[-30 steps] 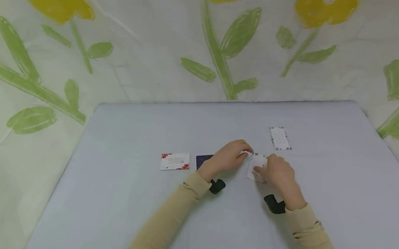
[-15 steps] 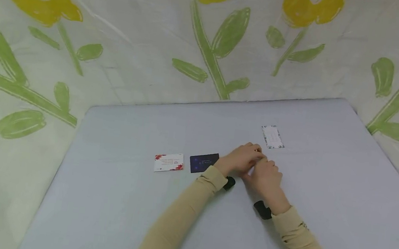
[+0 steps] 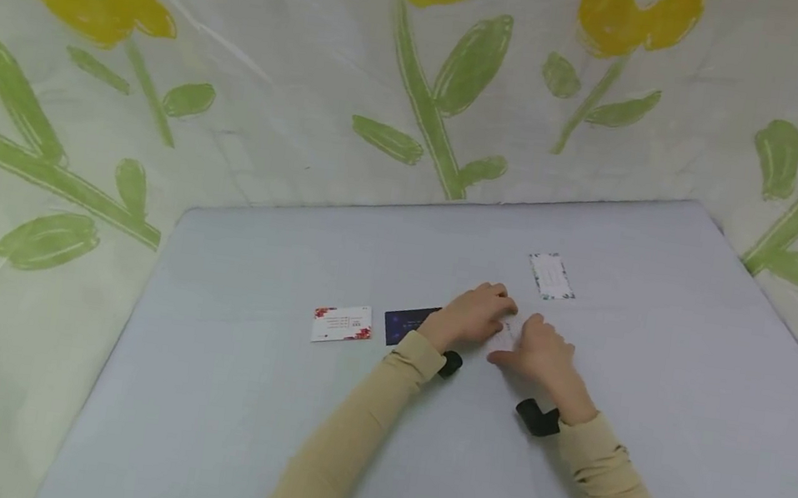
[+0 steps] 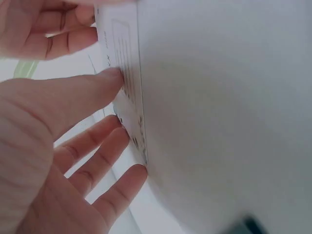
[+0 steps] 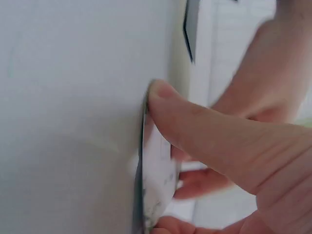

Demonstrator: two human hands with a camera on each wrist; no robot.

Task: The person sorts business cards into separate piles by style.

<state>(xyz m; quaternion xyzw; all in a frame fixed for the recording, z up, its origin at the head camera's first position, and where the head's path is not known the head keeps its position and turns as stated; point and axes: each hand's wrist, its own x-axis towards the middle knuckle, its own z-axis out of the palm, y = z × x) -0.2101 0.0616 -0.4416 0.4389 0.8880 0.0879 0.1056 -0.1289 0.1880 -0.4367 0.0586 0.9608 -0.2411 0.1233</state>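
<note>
We hold a white printed card (image 4: 123,46) between two hands at a pale table (image 3: 236,396), to the right of the navy card (image 3: 406,326). Our left hand (image 3: 473,315) pinches it, thumb on the printed face and fingertips at its edge; our right hand (image 3: 544,354) holds it in a grip spanning thumb to fingers. We cannot tell whether it touches the table. A red-flowered card (image 3: 342,324) lies just left of the navy card, a leaf-bordered card (image 3: 551,276) beyond it to the right, and a flower-painted sheet (image 3: 298,93) rises behind it.
</note>
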